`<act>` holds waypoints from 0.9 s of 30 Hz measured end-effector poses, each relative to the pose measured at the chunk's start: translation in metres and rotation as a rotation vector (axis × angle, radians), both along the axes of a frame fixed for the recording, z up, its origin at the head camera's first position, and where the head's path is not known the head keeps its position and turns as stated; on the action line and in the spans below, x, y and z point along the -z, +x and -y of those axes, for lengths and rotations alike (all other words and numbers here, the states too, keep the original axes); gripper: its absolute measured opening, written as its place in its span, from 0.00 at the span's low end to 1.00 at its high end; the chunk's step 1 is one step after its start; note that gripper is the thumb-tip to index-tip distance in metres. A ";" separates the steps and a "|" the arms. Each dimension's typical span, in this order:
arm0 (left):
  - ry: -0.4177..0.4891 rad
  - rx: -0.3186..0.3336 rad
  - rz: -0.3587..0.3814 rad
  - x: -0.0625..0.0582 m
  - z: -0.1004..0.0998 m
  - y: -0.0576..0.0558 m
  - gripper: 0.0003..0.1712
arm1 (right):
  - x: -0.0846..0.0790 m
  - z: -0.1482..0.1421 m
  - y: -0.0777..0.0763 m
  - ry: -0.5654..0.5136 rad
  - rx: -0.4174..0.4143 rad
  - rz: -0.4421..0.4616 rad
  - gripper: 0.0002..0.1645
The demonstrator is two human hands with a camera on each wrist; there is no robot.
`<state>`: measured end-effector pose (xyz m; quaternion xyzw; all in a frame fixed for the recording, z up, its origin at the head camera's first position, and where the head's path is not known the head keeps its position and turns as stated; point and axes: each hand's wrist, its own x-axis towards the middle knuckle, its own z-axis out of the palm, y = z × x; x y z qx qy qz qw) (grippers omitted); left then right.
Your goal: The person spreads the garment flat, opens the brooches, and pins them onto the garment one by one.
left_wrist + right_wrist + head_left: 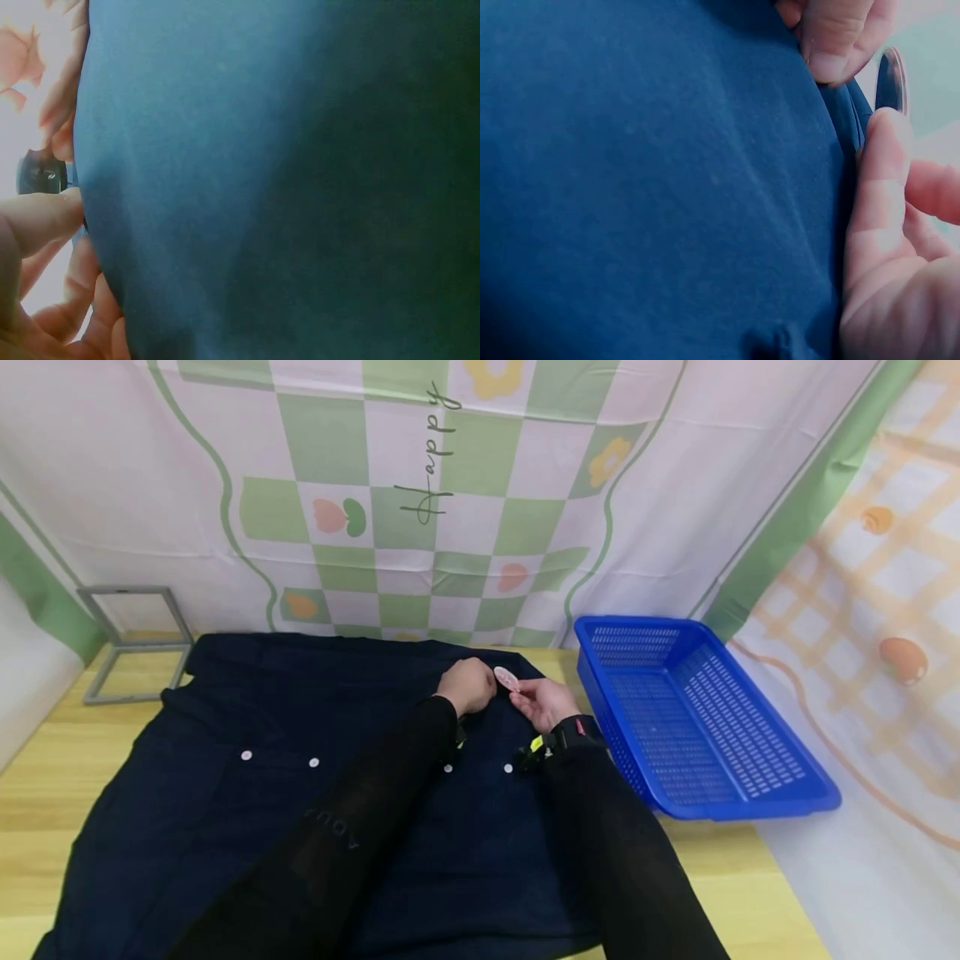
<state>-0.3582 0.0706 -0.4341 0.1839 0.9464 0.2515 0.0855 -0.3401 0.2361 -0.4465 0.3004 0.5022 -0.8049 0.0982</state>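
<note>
A dark navy buttoned garment (pixel 247 827) with several small white buttons lies spread on the table. Near its far right edge, my left hand (pixel 468 685) pinches the cloth between thumb and fingers, as the right wrist view also shows. Just right of it, my right hand (pixel 546 702) holds a small flat oval piece (pixel 506 678) by its lower end, between thumb and fingers. That oval piece looks pinkish white from above; in the right wrist view it shows a dark face and a pale rim. Its exact kind is unclear. Folded cloth (pixel 847 112) lies between the two hands.
A blue perforated plastic basket (pixel 750 814) stands on the right, close to my right forearm. At the back left is a grey frame-like stand (pixel 135 647). A patterned cloth (pixel 465 577) hangs behind the wooden table (pixel 37 802).
</note>
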 end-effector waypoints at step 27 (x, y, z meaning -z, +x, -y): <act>-0.158 0.122 -0.086 -0.005 -0.003 0.001 0.12 | -0.001 -0.009 0.001 -0.137 -0.027 0.020 0.04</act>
